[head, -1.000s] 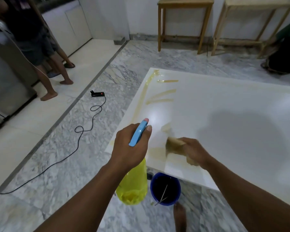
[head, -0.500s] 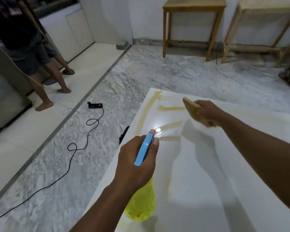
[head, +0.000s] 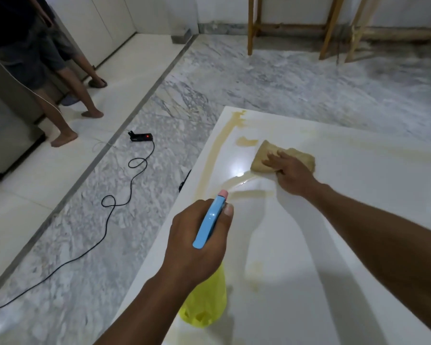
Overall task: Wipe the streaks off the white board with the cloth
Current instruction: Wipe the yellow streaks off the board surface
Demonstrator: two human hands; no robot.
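The right hand (head: 290, 174) presses flat, fingers spread, on the tan cloth (head: 301, 158) atop the white board (head: 334, 245), beside yellowish streaks (head: 246, 141); the left hand (head: 197, 242) grips a spray bottle (head: 205, 310).

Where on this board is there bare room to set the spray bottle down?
The widest bare patch is the board right of the cloth and right hand. A smaller one lies nearer, right of the bottle in the left hand. The far left corner is crowded with streaks.
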